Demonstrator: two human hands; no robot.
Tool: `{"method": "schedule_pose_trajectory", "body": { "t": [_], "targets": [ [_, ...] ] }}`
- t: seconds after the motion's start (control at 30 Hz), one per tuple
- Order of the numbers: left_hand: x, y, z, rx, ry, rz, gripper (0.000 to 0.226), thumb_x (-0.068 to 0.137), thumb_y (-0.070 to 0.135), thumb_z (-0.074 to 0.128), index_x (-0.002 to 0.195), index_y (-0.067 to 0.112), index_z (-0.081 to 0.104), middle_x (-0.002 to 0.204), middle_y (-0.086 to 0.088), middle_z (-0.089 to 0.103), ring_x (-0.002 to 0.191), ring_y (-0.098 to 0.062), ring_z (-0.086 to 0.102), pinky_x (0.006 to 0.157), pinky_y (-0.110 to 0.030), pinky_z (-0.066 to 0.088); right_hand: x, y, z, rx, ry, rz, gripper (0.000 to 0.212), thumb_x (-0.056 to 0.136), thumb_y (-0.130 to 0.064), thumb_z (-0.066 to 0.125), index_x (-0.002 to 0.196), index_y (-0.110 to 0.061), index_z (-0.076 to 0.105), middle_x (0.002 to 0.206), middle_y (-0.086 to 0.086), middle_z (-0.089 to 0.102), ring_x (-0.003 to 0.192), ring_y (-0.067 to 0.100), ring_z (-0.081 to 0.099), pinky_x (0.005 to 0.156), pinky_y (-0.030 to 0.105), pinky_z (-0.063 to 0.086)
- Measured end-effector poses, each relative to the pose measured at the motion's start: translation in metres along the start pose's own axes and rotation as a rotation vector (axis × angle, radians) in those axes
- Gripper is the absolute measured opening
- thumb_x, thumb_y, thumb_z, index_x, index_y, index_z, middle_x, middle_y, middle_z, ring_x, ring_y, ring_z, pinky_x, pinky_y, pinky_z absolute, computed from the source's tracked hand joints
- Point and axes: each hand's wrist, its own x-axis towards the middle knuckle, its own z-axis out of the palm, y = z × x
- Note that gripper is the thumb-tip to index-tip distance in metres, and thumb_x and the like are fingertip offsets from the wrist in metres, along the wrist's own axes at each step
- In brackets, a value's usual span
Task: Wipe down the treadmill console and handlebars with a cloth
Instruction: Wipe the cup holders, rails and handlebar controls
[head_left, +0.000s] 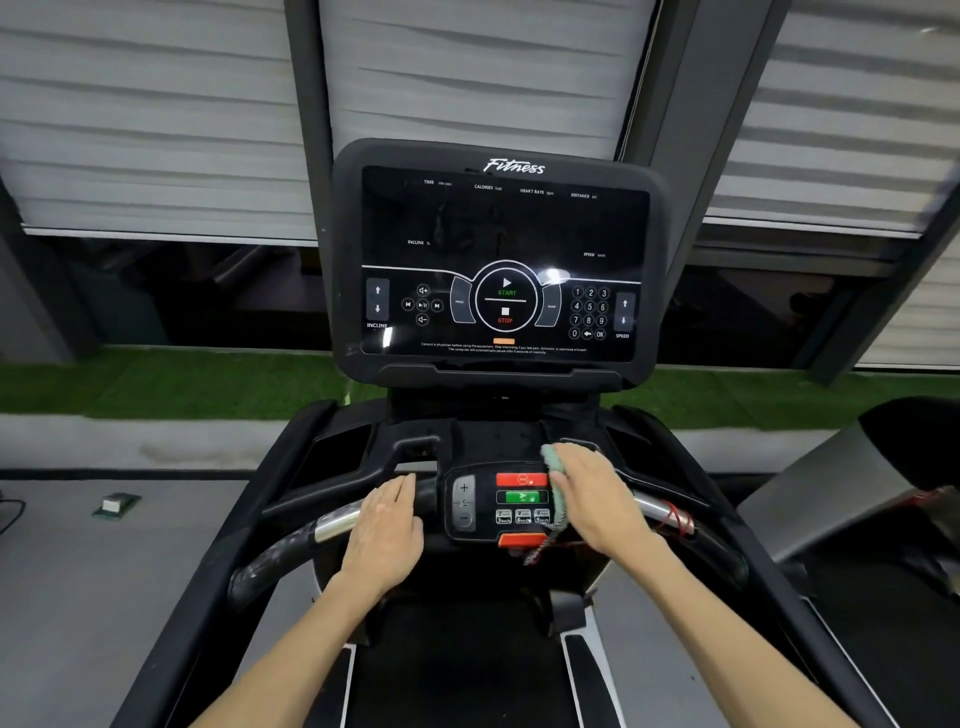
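Observation:
The treadmill console (498, 260) stands ahead, a dark screen with START and STOP marks. Below it sits a small control panel (498, 501) with red and green buttons on the front handlebar (332, 525). My right hand (592, 499) presses a pale green cloth (556, 478) flat against the panel's right edge, fingers straight. My left hand (387, 530) rests on the handlebar left of the panel, fingers straight and together. Part of the cloth is hidden under my right palm.
Black side rails run back on both sides toward me. A red safety cord (675, 519) hangs on the right part of the bar. A second machine (883, 467) stands at the right. A small green-and-white object (115, 504) lies on the grey floor at left.

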Motion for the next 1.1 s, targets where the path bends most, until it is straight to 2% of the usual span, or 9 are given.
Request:
{"method": "schedule_pose_trajectory", "body": {
  "t": [0.13, 0.3, 0.57, 0.67, 0.73, 0.83, 0.97, 1.03, 1.1],
  "targets": [
    [0.012, -0.001, -0.007, -0.034, 0.025, 0.007, 0.048, 0.099, 0.013, 0.043, 0.147, 0.004, 0.037, 0.148, -0.009, 0.043, 0.138, -0.022, 0.036, 0.118, -0.032, 0.024, -0.001, 0.008, 0.001, 0.034, -0.097, 0.080, 0.037, 0.101, -0.024, 0.042, 0.136, -0.013, 0.047, 0.133, 0.001, 0.053, 0.124, 0.017, 0.046, 0.105, 0.028, 0.033],
    [0.048, 0.009, -0.021, -0.015, 0.238, 0.159, 0.047, 0.093, 0.008, 0.051, 0.140, 0.002, 0.047, 0.144, -0.012, 0.046, 0.136, -0.026, 0.038, 0.117, -0.041, 0.031, 0.013, -0.001, -0.008, 0.199, -0.208, 0.106, 0.037, 0.102, -0.030, 0.040, 0.137, -0.021, 0.046, 0.135, -0.007, 0.051, 0.126, 0.012, 0.045, 0.105, 0.031, 0.037],
    [0.152, 0.035, -0.025, 0.310, 0.286, 0.380, 0.057, 0.097, 0.027, 0.035, 0.149, 0.004, 0.033, 0.157, -0.011, 0.030, 0.144, -0.028, 0.030, 0.117, -0.046, 0.027, 0.065, 0.020, -0.017, 0.270, -0.676, 0.089, 0.070, 0.083, -0.066, 0.032, 0.147, -0.038, 0.030, 0.144, -0.007, 0.049, 0.132, 0.013, 0.045, 0.109, 0.043, 0.038],
    [0.189, 0.042, -0.017, 0.420, 0.253, 0.438, 0.057, 0.099, 0.031, 0.032, 0.151, 0.009, 0.029, 0.159, -0.008, 0.027, 0.146, -0.025, 0.025, 0.118, -0.046, 0.025, 0.076, 0.036, -0.022, 0.389, -0.796, 0.074, 0.055, 0.092, -0.062, 0.039, 0.145, -0.046, 0.029, 0.140, -0.013, 0.049, 0.129, 0.006, 0.044, 0.112, 0.039, 0.032],
    [0.210, 0.044, -0.013, 0.499, 0.248, 0.490, 0.056, 0.100, 0.032, 0.032, 0.151, 0.010, 0.029, 0.160, -0.007, 0.026, 0.146, -0.025, 0.025, 0.118, -0.044, 0.023, 0.085, 0.048, -0.023, 0.528, -0.866, 0.077, 0.041, 0.099, -0.048, 0.042, 0.139, -0.040, 0.042, 0.129, -0.018, 0.054, 0.116, -0.005, 0.049, 0.103, 0.020, 0.038],
    [0.234, 0.044, -0.010, 0.587, 0.259, 0.548, 0.055, 0.101, 0.031, 0.033, 0.152, 0.010, 0.029, 0.160, -0.006, 0.026, 0.146, -0.025, 0.026, 0.117, -0.043, 0.022, 0.098, 0.065, -0.016, 0.656, -0.995, 0.085, 0.031, 0.100, -0.042, 0.040, 0.130, -0.043, 0.048, 0.132, -0.028, 0.049, 0.121, -0.018, 0.042, 0.101, 0.006, 0.031],
    [0.244, 0.041, -0.006, 0.652, 0.254, 0.590, 0.056, 0.101, 0.031, 0.034, 0.153, 0.011, 0.027, 0.161, -0.006, 0.024, 0.146, -0.024, 0.024, 0.117, -0.042, 0.020, 0.108, 0.074, 0.003, 0.625, -1.094, 0.018, 0.048, 0.100, -0.048, 0.035, 0.145, -0.030, 0.040, 0.151, -0.021, 0.029, 0.135, -0.013, 0.023, 0.111, 0.009, 0.014],
    [0.247, 0.039, -0.005, 0.679, 0.235, 0.603, 0.057, 0.102, 0.031, 0.034, 0.154, 0.010, 0.025, 0.162, -0.006, 0.022, 0.147, -0.024, 0.023, 0.118, -0.042, 0.019, 0.112, 0.068, 0.002, 0.545, -1.110, -0.057, 0.048, 0.103, -0.044, 0.031, 0.147, -0.026, 0.037, 0.152, -0.019, 0.027, 0.136, -0.010, 0.023, 0.106, 0.002, 0.014],
    [0.248, 0.038, -0.004, 0.672, 0.230, 0.601, 0.057, 0.102, 0.030, 0.034, 0.154, 0.010, 0.024, 0.162, -0.006, 0.021, 0.148, -0.024, 0.023, 0.119, -0.042, 0.018, 0.116, 0.055, 0.001, 0.483, -1.105, -0.126, 0.051, 0.104, -0.043, 0.028, 0.148, -0.018, 0.036, 0.154, -0.007, 0.032, 0.140, 0.001, 0.027, 0.112, 0.010, 0.019]
  ]
}}
